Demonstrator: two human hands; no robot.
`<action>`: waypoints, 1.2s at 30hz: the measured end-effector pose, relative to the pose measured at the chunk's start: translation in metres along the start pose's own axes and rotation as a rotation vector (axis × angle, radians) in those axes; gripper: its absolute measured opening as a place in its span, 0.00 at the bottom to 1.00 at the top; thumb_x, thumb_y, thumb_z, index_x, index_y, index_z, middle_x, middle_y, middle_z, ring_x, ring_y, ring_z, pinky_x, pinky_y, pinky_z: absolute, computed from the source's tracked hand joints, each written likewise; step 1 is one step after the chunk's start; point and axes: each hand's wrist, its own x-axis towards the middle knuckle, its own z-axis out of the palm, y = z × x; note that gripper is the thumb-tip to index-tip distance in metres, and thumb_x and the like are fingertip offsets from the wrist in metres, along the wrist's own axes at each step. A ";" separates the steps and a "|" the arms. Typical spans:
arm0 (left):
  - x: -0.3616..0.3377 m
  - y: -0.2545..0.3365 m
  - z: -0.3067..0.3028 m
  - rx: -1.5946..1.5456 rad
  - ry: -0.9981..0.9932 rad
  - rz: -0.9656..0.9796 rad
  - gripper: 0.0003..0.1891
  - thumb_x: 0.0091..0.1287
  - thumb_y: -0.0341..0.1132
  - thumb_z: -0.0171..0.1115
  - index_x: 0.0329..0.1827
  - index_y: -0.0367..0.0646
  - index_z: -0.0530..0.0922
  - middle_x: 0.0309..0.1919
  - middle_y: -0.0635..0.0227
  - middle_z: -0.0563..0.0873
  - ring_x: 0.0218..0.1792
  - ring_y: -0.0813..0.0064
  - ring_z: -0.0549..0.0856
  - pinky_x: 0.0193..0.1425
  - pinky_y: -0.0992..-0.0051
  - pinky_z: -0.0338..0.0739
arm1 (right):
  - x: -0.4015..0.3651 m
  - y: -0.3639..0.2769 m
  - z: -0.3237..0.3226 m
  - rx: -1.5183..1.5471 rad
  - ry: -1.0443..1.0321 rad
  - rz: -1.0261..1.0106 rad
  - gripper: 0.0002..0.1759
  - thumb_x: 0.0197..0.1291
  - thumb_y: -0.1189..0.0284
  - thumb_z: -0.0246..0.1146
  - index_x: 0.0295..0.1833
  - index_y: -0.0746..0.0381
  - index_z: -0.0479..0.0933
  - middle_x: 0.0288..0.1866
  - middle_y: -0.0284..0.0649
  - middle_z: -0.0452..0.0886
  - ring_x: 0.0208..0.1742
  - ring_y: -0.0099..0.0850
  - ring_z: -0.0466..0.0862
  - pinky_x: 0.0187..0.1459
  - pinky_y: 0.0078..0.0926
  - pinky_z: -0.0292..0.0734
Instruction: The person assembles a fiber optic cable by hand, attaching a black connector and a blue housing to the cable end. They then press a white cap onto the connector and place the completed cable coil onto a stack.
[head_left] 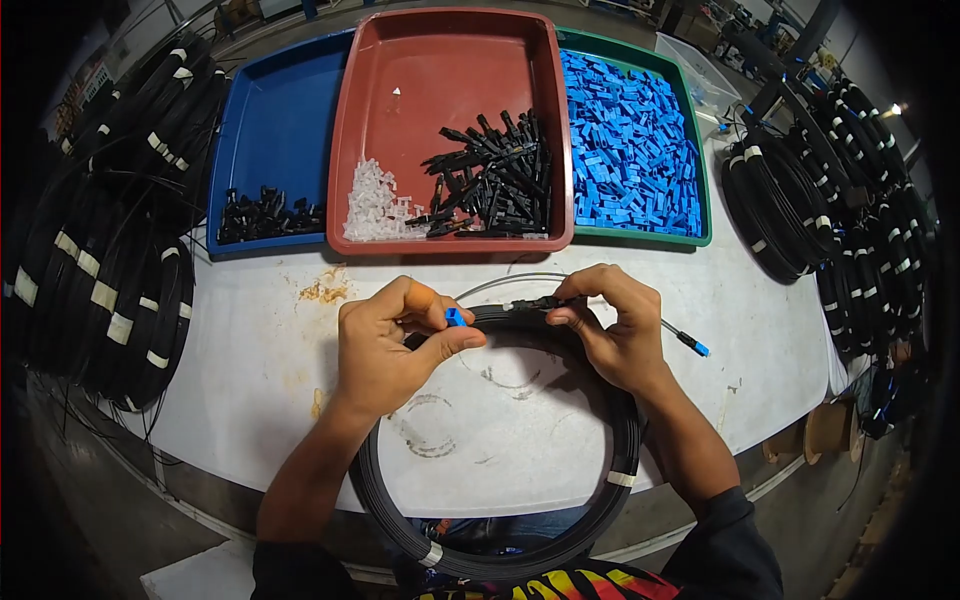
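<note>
The left hand (385, 345) pinches a small blue connector piece (455, 317) between thumb and fingers, which cover part of it, so its full shape cannot be made out. The right hand (620, 325) grips a slim black connector (535, 304) by one end, its fingertips hiding that end; whether a clear piece is fitted at the other end is too small to tell. Both hands are over the far part of a black cable coil (622, 440), which lies partly on the white desk (480, 440) and reaches past its near edge; the forearms hide stretches of the desk. A thin grey cable (500, 282) arcs behind the hands and passes out of sight at the right one, beyond which a blue-tipped plug (693, 344) shows. Behind stand a blue tray (285, 100) with black parts, a red tray (450, 70) with clear and black pieces, and a green tray (707, 200) full of blue pieces, its left side hidden by the red one.
</note>
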 end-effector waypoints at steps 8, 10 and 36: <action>0.002 0.007 0.001 0.014 0.069 -0.041 0.14 0.59 0.22 0.80 0.44 0.33 0.84 0.38 0.63 0.90 0.39 0.78 0.89 0.47 0.78 0.86 | -0.001 -0.003 0.004 0.131 0.053 0.068 0.12 0.53 0.84 0.75 0.43 0.64 0.86 0.39 0.40 0.89 0.36 0.32 0.84 0.41 0.30 0.78; 0.001 0.002 -0.001 0.023 0.051 0.011 0.14 0.58 0.21 0.80 0.44 0.33 0.84 0.39 0.63 0.90 0.39 0.78 0.89 0.46 0.78 0.86 | -0.002 -0.004 0.005 0.151 0.058 0.058 0.12 0.53 0.85 0.74 0.43 0.64 0.86 0.39 0.40 0.89 0.35 0.32 0.84 0.41 0.29 0.77; 0.003 0.007 0.000 0.174 -0.020 0.123 0.32 0.56 0.21 0.81 0.61 0.41 0.71 0.42 0.62 0.90 0.45 0.78 0.87 0.53 0.76 0.78 | -0.011 0.001 0.011 0.256 0.039 -0.025 0.48 0.57 0.84 0.76 0.77 0.66 0.53 0.34 0.40 0.88 0.34 0.23 0.84 0.36 0.18 0.74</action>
